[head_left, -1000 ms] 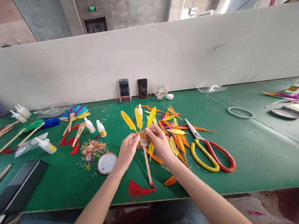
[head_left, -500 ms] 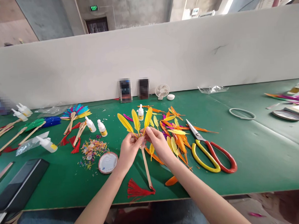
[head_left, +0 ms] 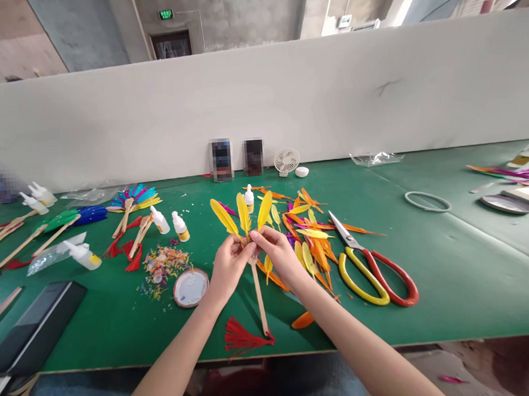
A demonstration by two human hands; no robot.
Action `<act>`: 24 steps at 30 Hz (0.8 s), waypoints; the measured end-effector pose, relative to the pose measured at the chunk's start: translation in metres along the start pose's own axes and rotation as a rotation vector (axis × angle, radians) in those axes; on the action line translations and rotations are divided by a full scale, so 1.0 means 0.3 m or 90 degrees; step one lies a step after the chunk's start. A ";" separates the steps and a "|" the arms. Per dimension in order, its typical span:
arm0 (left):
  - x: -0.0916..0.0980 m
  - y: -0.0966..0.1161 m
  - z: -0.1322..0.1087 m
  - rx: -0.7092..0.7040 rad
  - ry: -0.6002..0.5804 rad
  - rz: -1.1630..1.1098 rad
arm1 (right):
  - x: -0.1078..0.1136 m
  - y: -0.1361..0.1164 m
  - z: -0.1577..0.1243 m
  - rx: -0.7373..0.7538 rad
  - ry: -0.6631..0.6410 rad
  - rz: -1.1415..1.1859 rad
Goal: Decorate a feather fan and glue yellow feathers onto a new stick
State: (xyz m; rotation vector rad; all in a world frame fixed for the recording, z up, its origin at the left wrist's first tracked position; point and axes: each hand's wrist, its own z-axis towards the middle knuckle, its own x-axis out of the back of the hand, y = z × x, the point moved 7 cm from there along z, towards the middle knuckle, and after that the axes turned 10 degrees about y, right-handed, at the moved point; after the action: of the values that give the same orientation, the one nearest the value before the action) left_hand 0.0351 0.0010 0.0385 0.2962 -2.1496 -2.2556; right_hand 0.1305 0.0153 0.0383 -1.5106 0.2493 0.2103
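My left hand (head_left: 229,264) is closed around the top of a feather fan, whose wooden handle (head_left: 259,297) slants down toward the table edge and ends in a red tassel (head_left: 246,334). Two yellow feathers (head_left: 224,215) rise from the head of the fan on the left and in the middle. Pinched in my right hand (head_left: 277,254) is another yellow feather (head_left: 264,209), its quill end at the fan's head. My fingers hide where the quills meet the handle. Loose orange and yellow feathers (head_left: 310,258) lie just right of my right hand.
Large scissors (head_left: 354,240) with yellow and red handles lie right of the feathers. On the left are a round lid (head_left: 191,288), colourful scraps (head_left: 165,264), white glue bottles (head_left: 181,227) and fans (head_left: 130,201). A small fan (head_left: 287,162) stands by the white partition (head_left: 258,97).
My right hand has shifted slightly left and down with its feather, closer to my left hand. The feathers at the fan's head have shifted slightly right. The rest of the table looks the same.
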 end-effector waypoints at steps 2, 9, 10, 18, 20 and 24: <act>-0.004 0.002 -0.001 0.019 -0.002 -0.010 | 0.003 0.001 0.000 -0.001 0.006 0.003; -0.009 -0.004 0.000 0.043 -0.021 0.004 | 0.016 0.003 0.005 0.008 0.027 0.004; -0.009 -0.006 0.000 0.041 -0.025 0.004 | 0.018 0.002 0.006 0.012 0.031 0.004; -0.016 -0.039 -0.003 0.109 -0.038 -0.070 | 0.025 -0.004 0.003 0.010 0.055 0.011; -0.023 -0.051 -0.007 0.137 -0.051 -0.074 | 0.029 -0.001 0.003 -0.002 0.064 0.017; -0.038 -0.070 -0.026 0.178 -0.095 -0.048 | 0.044 0.000 0.006 -0.011 0.097 0.032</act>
State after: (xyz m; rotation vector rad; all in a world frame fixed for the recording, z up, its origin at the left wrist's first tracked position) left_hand 0.0499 -0.0041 0.0189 0.2215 -2.5769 -2.0696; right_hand 0.1432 0.0169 0.0346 -1.5401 0.4077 0.1373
